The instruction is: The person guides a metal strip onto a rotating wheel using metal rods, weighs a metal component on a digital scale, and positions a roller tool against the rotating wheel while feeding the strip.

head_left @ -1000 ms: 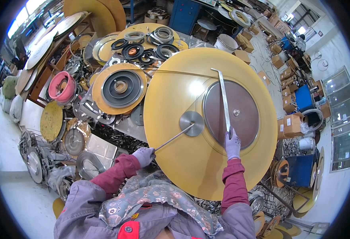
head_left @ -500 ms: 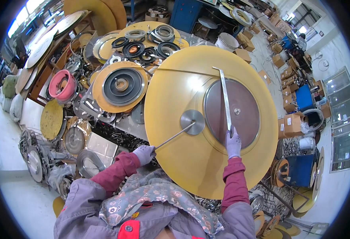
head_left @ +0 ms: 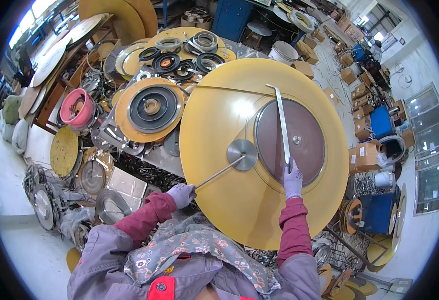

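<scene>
In front of me lies a large yellow disc (head_left: pixel 219 210), with a dark brown round plate (head_left: pixel 304 125) set on its right half. My left hand (head_left: pixel 182 195), in a light grey glove, is closed round the end of a thin metal rod (head_left: pixel 219 176). The rod runs up to a small grey metal disc (head_left: pixel 242 154) lying on the yellow surface, left of the brown plate. My right hand (head_left: pixel 293 181), also gloved, grips the lower end of a flat metal bar (head_left: pixel 282 120). That bar has a hooked tip and extends across the brown plate.
Left of the yellow disc sits an orange disc (head_left: pixel 124 112) with black rings on it. Beyond are several black rings (head_left: pixel 184 69) and a pink bowl (head_left: pixel 77 107). Cardboard boxes (head_left: pixel 368 156) stand at right, near a blue bin (head_left: pixel 377 212). A white bucket (head_left: pixel 283 52) stands behind.
The yellow disc's left edge has shifted very slightly left. The small grey disc sits a touch lower and to the right. Both hands keep their grips.
</scene>
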Tool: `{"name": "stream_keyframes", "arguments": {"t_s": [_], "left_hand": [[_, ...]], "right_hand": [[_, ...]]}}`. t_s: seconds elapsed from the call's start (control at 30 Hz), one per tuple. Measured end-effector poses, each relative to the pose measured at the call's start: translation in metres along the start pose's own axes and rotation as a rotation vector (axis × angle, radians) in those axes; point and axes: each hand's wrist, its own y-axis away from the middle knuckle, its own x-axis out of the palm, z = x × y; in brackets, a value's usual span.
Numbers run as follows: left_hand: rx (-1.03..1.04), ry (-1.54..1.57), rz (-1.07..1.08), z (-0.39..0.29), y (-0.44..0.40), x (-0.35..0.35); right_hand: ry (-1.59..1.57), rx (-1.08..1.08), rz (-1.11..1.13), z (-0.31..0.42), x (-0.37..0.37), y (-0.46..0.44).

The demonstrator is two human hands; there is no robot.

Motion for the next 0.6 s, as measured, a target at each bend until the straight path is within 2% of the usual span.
{"name": "stream_keyframes", "arguments": {"t_s": [0.07, 0.27, 0.6], "left_hand": [[-0.003, -0.015, 0.033, 0.002, -0.002, 0.002], [0.006, 0.024, -0.070, 0.005, -0.001, 0.004], [-0.001, 0.019, -0.042, 0.004, -0.002, -0.001]], "right_hand": [[0.002, 0.007, 0.013, 0.000, -0.001, -0.001], [0.000, 0.008, 0.002, 0.002, -0.004, -0.001], [-0.033, 0.028, 0.023, 0.004, -0.007, 0.000]]}}
